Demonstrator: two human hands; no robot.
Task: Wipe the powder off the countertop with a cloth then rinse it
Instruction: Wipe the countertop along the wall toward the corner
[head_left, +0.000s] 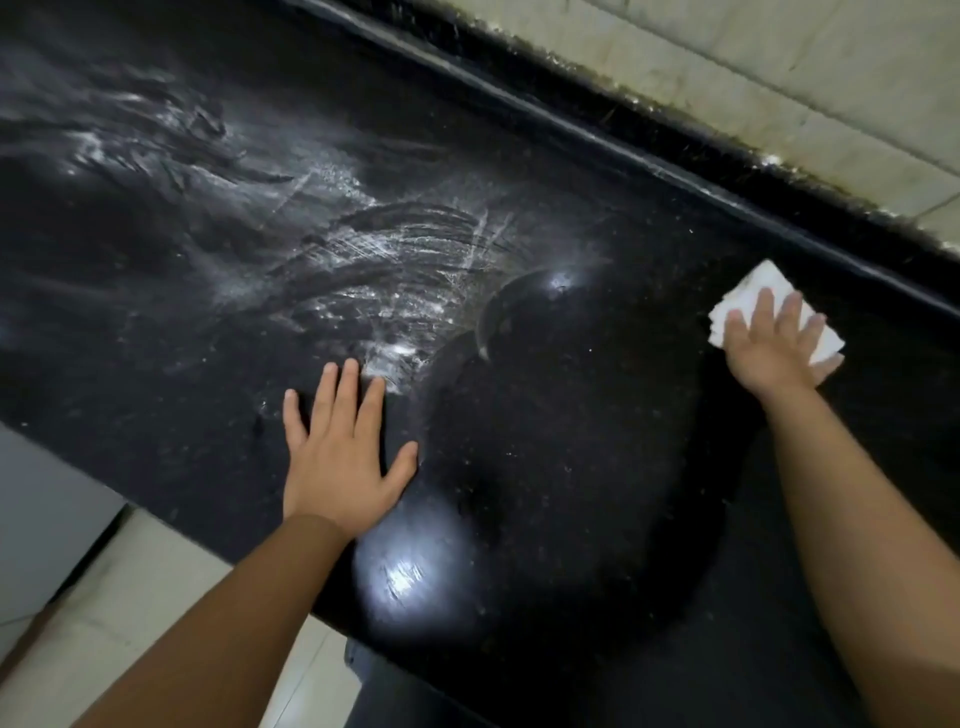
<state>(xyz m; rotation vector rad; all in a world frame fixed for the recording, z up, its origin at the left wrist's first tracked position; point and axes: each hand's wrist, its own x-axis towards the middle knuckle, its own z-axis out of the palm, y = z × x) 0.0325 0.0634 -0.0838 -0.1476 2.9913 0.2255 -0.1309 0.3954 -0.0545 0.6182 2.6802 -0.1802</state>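
Note:
A black stone countertop (571, 441) fills the view. White powder (395, 270) is smeared in streaks across its middle and left; the part to the right looks dark and wiped. My right hand (774, 348) presses flat on a folded white cloth (758, 291) near the back ledge at the right. My left hand (343, 457) lies flat on the counter near the front edge, fingers spread, its fingertips just at the edge of the powder.
A raised black ledge (675, 171) runs along the back of the counter, with a pale tiled wall (779, 67) behind it. Light floor tiles (130, 613) show below the front edge at the lower left.

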